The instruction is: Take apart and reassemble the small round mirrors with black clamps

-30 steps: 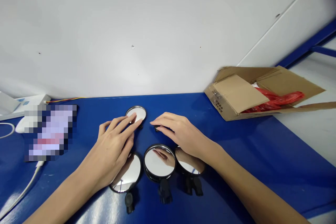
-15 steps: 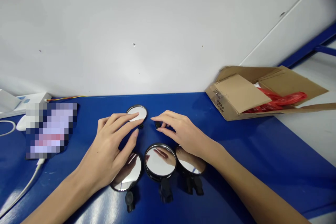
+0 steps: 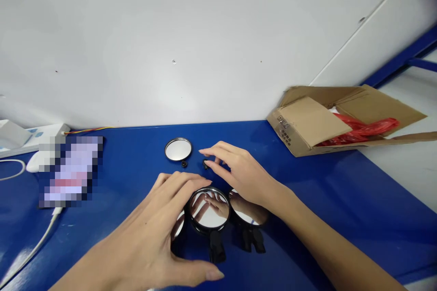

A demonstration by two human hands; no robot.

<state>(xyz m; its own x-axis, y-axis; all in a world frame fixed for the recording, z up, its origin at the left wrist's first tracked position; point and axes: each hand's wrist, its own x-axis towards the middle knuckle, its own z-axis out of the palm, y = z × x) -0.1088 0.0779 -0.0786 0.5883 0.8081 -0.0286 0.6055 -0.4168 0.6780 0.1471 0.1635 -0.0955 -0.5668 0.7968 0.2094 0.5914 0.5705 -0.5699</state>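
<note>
My left hand point(image 3: 153, 236) reaches over the table, fingers curved and thumb spread wide. Its fingertips hover at the upper rim of the middle round mirror point(image 3: 209, 209), which has a black clamp. Under that hand, the left round mirror point(image 3: 179, 223) is mostly hidden. My right hand point(image 3: 235, 168) has its index finger and thumb apart, with a small black part point(image 3: 205, 164) by the thumb tip; contact is unclear. Partly beneath the right wrist lies another round mirror point(image 3: 247, 211) with a black clamp. Farther back are a round mirror point(image 3: 178, 149) and a small black ring-like piece point(image 3: 184, 163).
A cardboard box point(image 3: 300, 132) holding red plastic point(image 3: 368, 128) stands at the back right. On the left lie a phone point(image 3: 73, 168) with a white cable point(image 3: 43, 236) and a white power strip point(image 3: 51, 134). A white wall point(image 3: 205, 45) rises behind the blue table point(image 3: 136, 150).
My left hand has moved from the back mirror toward me, over the left and middle mirrors, its thumb spreading. My right hand stays nearly in place, its fingertips slightly higher over the small black part.
</note>
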